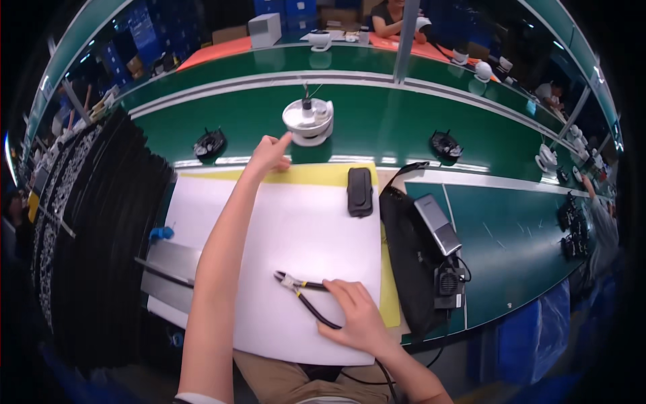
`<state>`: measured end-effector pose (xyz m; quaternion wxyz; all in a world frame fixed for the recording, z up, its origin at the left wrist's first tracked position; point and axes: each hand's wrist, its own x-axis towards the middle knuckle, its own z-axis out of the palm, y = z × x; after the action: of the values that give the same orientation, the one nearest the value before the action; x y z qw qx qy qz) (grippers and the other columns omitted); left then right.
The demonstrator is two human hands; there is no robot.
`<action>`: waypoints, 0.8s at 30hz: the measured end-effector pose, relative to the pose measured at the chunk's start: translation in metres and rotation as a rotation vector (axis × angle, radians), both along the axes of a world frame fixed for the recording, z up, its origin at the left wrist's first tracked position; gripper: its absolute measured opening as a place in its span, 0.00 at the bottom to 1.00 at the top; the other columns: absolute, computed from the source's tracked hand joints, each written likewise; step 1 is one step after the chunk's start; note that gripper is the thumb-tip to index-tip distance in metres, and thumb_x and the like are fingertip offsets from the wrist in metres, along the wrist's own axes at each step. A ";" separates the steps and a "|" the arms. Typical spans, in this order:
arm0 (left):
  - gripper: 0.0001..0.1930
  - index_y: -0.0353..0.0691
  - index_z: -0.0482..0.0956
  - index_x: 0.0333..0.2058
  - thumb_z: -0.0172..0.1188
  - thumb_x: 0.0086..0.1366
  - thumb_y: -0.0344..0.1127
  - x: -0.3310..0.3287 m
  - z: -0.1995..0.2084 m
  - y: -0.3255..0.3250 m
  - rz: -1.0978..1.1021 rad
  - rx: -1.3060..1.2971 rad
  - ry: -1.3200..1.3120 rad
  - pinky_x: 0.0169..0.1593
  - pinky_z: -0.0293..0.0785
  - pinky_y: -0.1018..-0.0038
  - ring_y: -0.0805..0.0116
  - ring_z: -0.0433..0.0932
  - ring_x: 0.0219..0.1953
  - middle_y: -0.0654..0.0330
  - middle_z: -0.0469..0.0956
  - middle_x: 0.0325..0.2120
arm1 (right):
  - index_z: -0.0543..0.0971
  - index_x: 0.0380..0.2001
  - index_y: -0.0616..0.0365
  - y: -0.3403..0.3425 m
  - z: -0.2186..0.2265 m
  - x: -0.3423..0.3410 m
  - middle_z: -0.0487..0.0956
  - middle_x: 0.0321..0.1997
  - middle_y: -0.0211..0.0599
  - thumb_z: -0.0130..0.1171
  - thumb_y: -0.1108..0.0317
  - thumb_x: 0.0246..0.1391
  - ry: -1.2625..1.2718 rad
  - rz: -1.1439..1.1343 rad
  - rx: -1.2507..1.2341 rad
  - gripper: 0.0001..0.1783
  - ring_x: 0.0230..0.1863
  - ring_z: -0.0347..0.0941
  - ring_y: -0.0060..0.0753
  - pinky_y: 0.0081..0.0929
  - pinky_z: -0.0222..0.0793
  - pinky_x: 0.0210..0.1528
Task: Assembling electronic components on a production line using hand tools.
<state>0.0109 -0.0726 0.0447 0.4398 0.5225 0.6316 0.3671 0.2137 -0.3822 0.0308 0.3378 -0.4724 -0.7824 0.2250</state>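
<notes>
While the right hand [356, 316], lower centre of the frame, holds metal cutting pliers [305, 301] with spread black-and-yellow handles, the left hand [270, 156], upper centre, has index finger and thumb parted beside a white, round, bowl-shaped plastic housing [307, 123]; whether they touch, I cannot tell.

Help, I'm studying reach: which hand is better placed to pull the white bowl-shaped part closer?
Left hand, probably: it's beside the white part, while the right hand holds pliers farther back.
</notes>
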 end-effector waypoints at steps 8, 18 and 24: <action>0.15 0.33 0.77 0.36 0.62 0.54 0.39 -0.012 -0.016 -0.218 0.006 0.517 0.822 0.39 0.71 0.64 0.54 0.75 0.32 0.50 0.74 0.26 | 0.73 0.45 0.65 -0.009 0.001 0.008 0.73 0.44 0.47 0.68 0.68 0.29 0.215 -0.199 0.093 0.33 0.43 0.70 0.44 0.33 0.67 0.47; 0.07 0.33 0.75 0.26 0.59 0.54 0.32 -0.012 -0.051 -0.203 0.027 0.634 1.004 0.38 0.70 0.60 0.48 0.73 0.34 0.48 0.74 0.27 | 0.72 0.47 0.63 -0.022 -0.012 0.010 0.73 0.45 0.45 0.66 0.63 0.32 0.215 -0.161 0.088 0.33 0.45 0.69 0.42 0.33 0.65 0.51; 0.08 0.33 0.72 0.27 0.54 0.55 0.33 -0.004 0.018 -0.296 -0.474 0.163 0.447 0.32 0.71 0.68 0.63 0.73 0.22 0.51 0.75 0.20 | 0.72 0.48 0.60 -0.018 -0.012 0.016 0.74 0.44 0.43 0.66 0.62 0.32 0.223 -0.214 0.123 0.33 0.44 0.70 0.39 0.32 0.66 0.50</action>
<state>0.0069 -0.3688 0.0626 0.3204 0.7558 0.5419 0.1804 0.2292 -0.4002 0.0184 0.4726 -0.5035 -0.6977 0.1907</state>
